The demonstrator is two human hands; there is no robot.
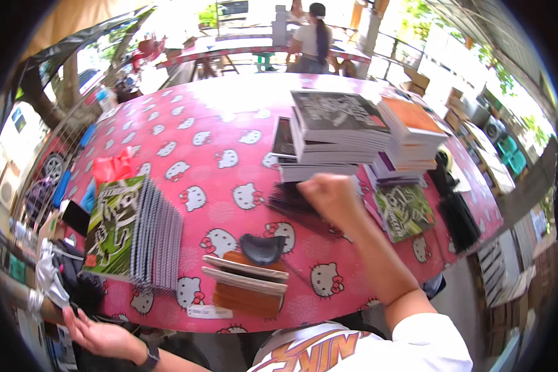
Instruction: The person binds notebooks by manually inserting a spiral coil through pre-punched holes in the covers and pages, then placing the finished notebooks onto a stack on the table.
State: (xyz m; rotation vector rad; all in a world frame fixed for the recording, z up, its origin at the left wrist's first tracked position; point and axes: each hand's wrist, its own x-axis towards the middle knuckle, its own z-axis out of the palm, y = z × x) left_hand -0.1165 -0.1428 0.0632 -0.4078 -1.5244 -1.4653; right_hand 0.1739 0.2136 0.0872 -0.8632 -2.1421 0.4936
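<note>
My right hand [332,198] reaches over the middle of the table with its fingers curled closed. At its fingers is a dark, motion-blurred sheet-like thing [285,204]; whether it is gripped cannot be made out. Behind the hand rises a tall stack of black-covered books [341,121]. My left hand [99,336] is held palm up past the table's near left edge, empty, its fingers apart. Nearest to it on the table stands a stack of green-covered, spiral-bound notebooks [115,226].
An orange-covered stack [412,118] and a green-covered book [404,212] stand right. Near the front lies a brown-and-white block [248,291] with a dark grey curved piece [261,248]. A red plastic bag [115,166] lies left. A person [313,40] is at a far table.
</note>
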